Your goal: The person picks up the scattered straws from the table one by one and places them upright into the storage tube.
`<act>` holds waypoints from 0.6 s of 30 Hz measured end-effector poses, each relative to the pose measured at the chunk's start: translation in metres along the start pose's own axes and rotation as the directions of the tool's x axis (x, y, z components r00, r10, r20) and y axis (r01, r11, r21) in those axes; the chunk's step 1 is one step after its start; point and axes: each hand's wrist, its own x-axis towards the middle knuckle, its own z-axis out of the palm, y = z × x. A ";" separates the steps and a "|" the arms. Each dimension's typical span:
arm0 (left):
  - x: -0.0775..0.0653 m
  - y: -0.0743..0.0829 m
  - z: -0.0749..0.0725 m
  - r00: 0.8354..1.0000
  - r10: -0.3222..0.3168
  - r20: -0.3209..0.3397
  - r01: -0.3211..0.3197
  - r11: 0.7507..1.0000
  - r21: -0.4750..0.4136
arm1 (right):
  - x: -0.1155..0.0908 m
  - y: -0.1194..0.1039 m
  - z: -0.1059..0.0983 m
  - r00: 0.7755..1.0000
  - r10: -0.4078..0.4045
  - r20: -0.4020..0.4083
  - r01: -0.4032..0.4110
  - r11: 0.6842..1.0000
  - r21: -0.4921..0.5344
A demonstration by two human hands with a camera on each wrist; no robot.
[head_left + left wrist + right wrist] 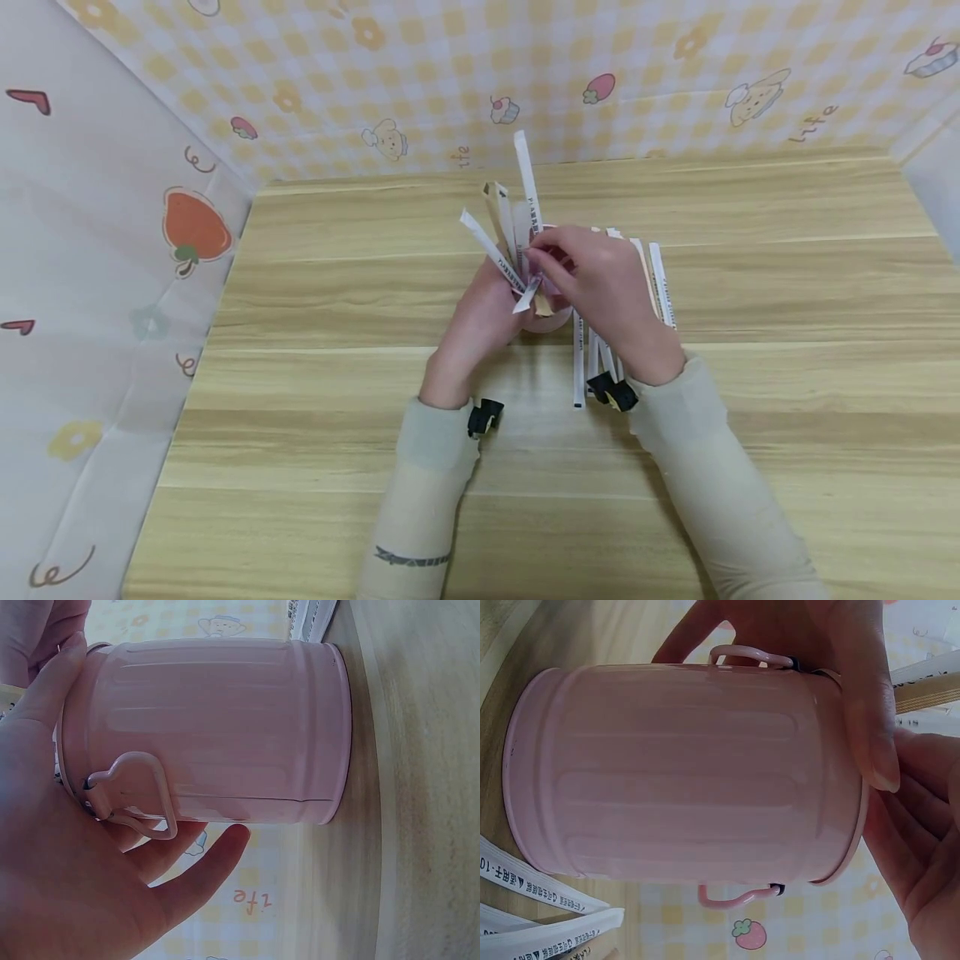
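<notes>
A pink metal can (210, 712) with small wire handles stands upright on the table, mostly covered by the hands in the head view. My left hand (483, 308) grips it near the rim, thumb lying over the edge and other fingers spread along the side. Several straws in white paper sleeves (528, 179) fan out of its mouth, some leaning left. Right above the opening, my right hand (611, 283) has thumb and index finger pinched together at a paper-wrapped straw among the others. The lower ends of the straws are hidden inside the can.
More paper-wrapped straws (578, 362) lie on the wooden table (315, 367) to the right of the can, partly under the right forearm. A yellow checked cloth (450, 67) with printed cartoons hangs behind, and a pale printed sheet (90, 275) covers the left side.
</notes>
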 end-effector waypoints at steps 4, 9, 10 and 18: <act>0.000 0.000 0.000 1.000 0.000 -0.002 0.000 1.000 -0.020 | 0.000 0.000 -0.001 1.000 -0.010 0.014 0.009 1.000 0.020; 0.001 0.000 0.000 1.000 -0.008 -0.005 0.008 1.000 -0.030 | 0.000 0.000 -0.003 1.000 -0.019 0.009 0.018 1.000 0.023; 0.001 0.000 0.000 1.000 -0.005 -0.010 0.005 0.999 -0.036 | 0.000 0.001 -0.004 1.000 -0.023 0.000 0.023 0.999 0.023; 0.003 0.002 0.001 0.999 -0.044 -0.025 0.041 0.995 -0.087 | 0.001 0.016 -0.024 0.997 0.071 -0.034 -0.070 0.997 0.023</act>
